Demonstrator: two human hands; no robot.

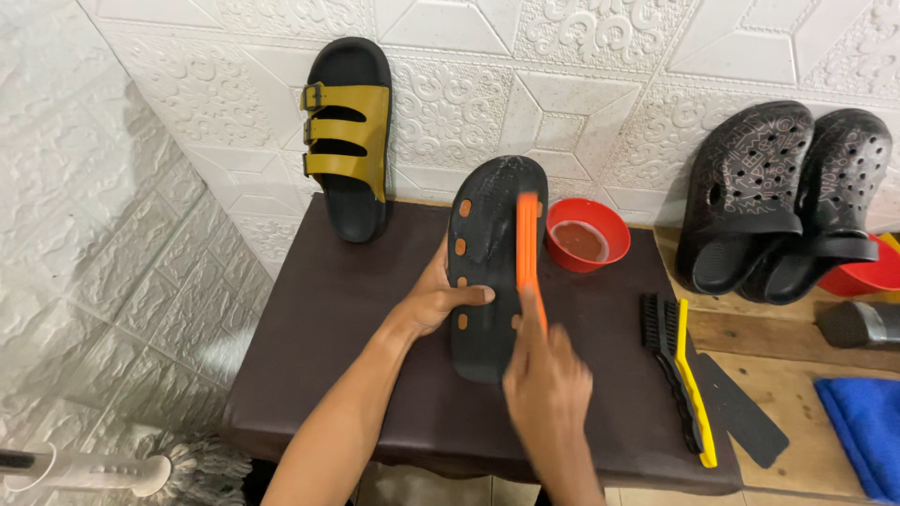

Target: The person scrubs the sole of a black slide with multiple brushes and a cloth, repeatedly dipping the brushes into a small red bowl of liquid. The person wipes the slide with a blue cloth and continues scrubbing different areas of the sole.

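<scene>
Brown table (328, 309), frame centre | black sandal (487, 272) sole-up at centre, our left hand (436, 300) clasping its edge | our right hand (548, 384) closed around orange brush (528, 248) on sole | red bowl (588, 234) upper right.

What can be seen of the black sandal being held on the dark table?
The black sandal is turned sole up, toe end pointing toward the wall, over the dark brown table. Its sole looks like moulded rubber or foam, with small orange oval insets along both edges. The left hand grips its left edge, thumb lying across the sole. The right hand presses an orange brush against its right side. Its straps are hidden.
</scene>
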